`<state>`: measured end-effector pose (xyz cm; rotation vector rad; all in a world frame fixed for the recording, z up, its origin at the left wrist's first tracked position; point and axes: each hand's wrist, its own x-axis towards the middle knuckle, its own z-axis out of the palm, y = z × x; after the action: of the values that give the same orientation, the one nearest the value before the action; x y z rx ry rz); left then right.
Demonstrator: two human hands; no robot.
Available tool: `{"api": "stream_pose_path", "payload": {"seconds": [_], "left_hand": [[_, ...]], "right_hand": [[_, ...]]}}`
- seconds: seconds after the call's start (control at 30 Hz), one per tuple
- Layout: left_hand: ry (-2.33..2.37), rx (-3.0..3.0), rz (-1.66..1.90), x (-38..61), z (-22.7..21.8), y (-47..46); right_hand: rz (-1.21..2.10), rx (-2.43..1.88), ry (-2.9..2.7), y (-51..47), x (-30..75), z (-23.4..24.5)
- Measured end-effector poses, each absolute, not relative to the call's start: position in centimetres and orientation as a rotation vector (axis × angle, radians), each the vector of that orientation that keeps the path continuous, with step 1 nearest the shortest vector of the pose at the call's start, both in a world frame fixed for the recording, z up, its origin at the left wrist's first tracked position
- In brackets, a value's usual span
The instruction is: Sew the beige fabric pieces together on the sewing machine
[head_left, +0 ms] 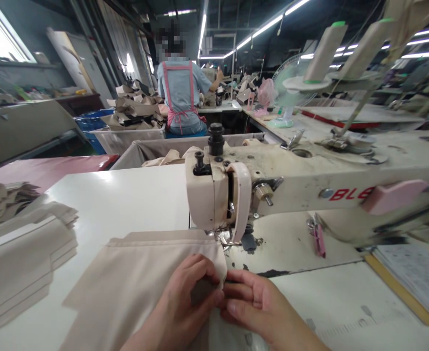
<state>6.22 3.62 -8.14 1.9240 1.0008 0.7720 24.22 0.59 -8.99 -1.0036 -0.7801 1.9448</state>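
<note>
A beige fabric panel (137, 273) lies on the white table, its far right corner by the presser foot (229, 240) of a sewing machine (214, 195). A seam runs along the panel's far edge. My left hand (185, 297) rests over the panel, thumb and fingers pinched on its right edge. Right beside it, my right hand (251, 300) pinches the same edge between thumb and fingers, just in front of the needle area. The fingertips of both hands nearly meet there.
Stacked beige fabric pieces (17, 268) lie at the left. Pink-handled thread snips (319, 239) rest on the machine bed, and a notebook (415, 278) lies at right. Beyond the machine stand a fabric-filled bin (137, 151), a seated person (180, 92) and a green fan (287, 87).
</note>
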Motion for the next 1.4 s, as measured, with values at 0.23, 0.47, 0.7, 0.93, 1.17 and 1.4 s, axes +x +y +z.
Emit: {"api": "stream_pose_path", "payload": {"seconds": [0.23, 0.47, 0.7, 0.93, 1.17, 1.4], "left_hand": [[1.093, 1.881, 0.740, 6.3, -8.7, 3.9], [1.039, 1.999, 0.856, 6.5, -9.2, 3.4], [0.777, 2.658, 1.128, 6.7, -9.2, 3.1], [0.724, 2.794, 1.060, 6.4, -8.2, 3.4], [0.721, 2.813, 1.044, 6.5, -9.1, 3.3], [0.720, 2.795, 1.002, 6.8, -8.7, 3.4]], "right_hand": [[1.969, -0.999, -0.686, 0.5, 24.1, -8.3], [1.933, -1.060, -0.655, 0.6, 23.1, -8.8], [1.929, -1.210, -0.691, 0.6, 22.8, -8.3], [1.930, -1.170, -0.659, 0.6, 23.0, -8.9], [1.921, -1.179, -0.707, 0.6, 23.2, -9.5], [1.921, -1.146, -0.702, 0.4, 23.4, -9.5]]}}
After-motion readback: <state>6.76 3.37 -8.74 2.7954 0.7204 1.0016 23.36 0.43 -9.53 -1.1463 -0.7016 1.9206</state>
